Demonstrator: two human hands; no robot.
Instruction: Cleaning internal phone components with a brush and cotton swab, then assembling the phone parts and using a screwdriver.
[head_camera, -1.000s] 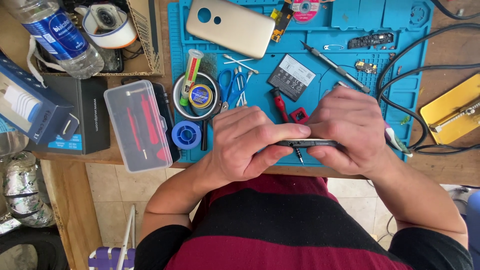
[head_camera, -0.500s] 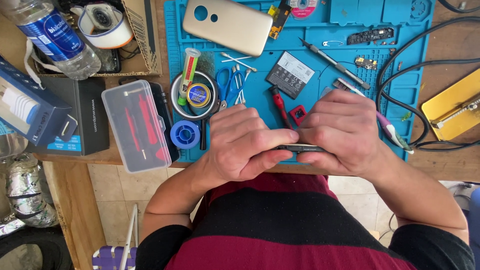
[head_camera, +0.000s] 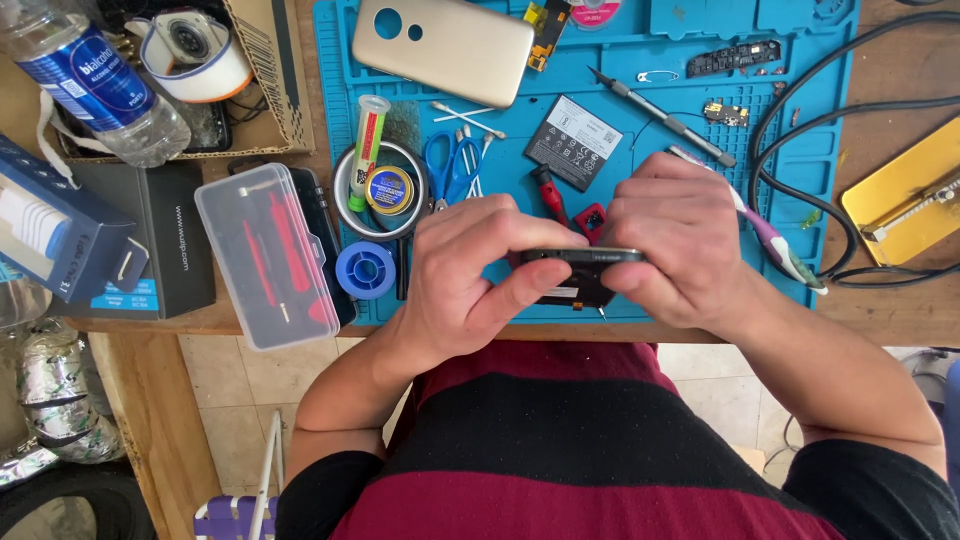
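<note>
Between both hands (head_camera: 480, 270) (head_camera: 675, 245), phone (head_camera: 580, 270) mostly hidden.

Both forearms reach forward from the body and angle inward, so the hands meet in the middle. The left hand (head_camera: 470, 270) curls its fingers in a closed grip, thumb stretched rightward. The right hand (head_camera: 675, 240) mirrors it, knuckles up, fingers bent tightly.

Both hands cover most of the black phone body (head_camera: 585, 275), so only its top edge and a dark lower part show (what the fingertips press cannot be told). The gold back cover (head_camera: 445, 45) and the water bottle (head_camera: 85, 85) are cut off by the frame's edge.
</note>
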